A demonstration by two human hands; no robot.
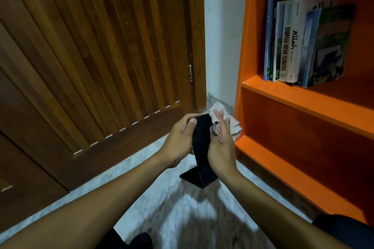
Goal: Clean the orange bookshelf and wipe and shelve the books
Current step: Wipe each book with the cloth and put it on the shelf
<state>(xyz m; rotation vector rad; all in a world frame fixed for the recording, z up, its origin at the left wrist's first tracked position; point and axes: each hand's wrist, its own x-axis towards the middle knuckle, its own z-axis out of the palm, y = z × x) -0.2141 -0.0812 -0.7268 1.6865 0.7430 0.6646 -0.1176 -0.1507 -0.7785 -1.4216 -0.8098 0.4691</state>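
Note:
A black L-shaped bookend (202, 147) is held in the air in front of me, its foot pointing down. My left hand (180, 139) grips its upper left edge, thumb on the front. My right hand (221, 141) presses a pale striped cloth (232, 125) against the bookend's right side, fingers nearly straight. The orange bookshelf (303, 103) stands at the right. Several books (303, 42) stand upright on its upper visible shelf, leaning slightly left. The lower shelves hold nothing.
A brown slatted wooden door (91, 56) fills the left. A white wall strip (222, 36) lies between the door and the shelf. The floor (172, 208) is marbled grey tile. My dark-clad knees show at the bottom edge.

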